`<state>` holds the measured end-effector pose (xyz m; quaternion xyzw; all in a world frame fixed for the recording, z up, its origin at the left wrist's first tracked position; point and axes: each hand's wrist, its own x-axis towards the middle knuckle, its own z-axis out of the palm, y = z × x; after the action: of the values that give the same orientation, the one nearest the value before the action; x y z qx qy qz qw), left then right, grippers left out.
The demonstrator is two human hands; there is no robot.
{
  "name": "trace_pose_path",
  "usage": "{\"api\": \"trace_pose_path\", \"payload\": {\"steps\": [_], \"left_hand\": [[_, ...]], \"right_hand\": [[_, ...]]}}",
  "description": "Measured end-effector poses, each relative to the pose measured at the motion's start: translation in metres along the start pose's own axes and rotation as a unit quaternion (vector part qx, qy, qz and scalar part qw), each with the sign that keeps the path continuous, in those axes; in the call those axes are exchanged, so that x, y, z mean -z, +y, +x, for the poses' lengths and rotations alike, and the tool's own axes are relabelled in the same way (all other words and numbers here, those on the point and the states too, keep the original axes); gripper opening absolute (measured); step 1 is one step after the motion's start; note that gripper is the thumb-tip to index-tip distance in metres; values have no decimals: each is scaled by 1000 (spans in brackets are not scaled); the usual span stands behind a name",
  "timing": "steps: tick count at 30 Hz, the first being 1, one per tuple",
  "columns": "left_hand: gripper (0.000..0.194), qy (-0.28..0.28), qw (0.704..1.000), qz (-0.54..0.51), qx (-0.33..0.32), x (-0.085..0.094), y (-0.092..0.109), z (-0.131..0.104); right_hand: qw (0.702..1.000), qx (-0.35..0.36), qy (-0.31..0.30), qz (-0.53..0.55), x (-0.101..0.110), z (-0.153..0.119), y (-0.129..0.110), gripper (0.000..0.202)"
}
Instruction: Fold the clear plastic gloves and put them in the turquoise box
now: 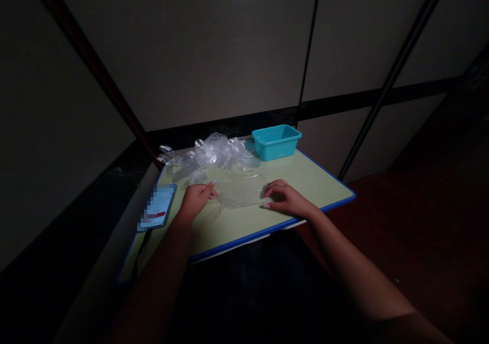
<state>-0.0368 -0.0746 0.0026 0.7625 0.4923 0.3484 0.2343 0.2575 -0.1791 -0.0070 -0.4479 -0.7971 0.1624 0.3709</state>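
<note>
A clear plastic bag (243,194) lies flat on the yellow-green table (225,229) between my hands. At its left end is my left hand (197,197), thumb and fingertips pointing toward the bag with a small gap between them. My right hand (286,197) rests over the bag's right end, its fingers curved and the thumb apart from them. Neither hand shows a firm grip on the film. Behind the bag is a loose heap of crumpled clear plastic bags (216,153).
A turquoise plastic basket (278,145) stands at the table's back right. On the left side lies a phone (157,207) with a lit screen, a dark cable (143,247) running near it. Cabinet panels (214,54) rise behind the blue-edged table. The surroundings are dim.
</note>
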Motion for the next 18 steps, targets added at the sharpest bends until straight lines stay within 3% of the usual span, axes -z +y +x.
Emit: {"api": "trace_pose_path", "payload": {"steps": [6,11,18], "left_hand": [[48,5,1000,18,-15,0,0,0],[42,4,995,72,-73,1,2,-1],[39,-1,990,110,-86,3,3,-2]], "right_hand": [[995,-41,12,-89,-3,0,6,14],[991,-61,16,-118,-6,2,7,12],[987,-46,25,-149,-10,3,9,12]]}}
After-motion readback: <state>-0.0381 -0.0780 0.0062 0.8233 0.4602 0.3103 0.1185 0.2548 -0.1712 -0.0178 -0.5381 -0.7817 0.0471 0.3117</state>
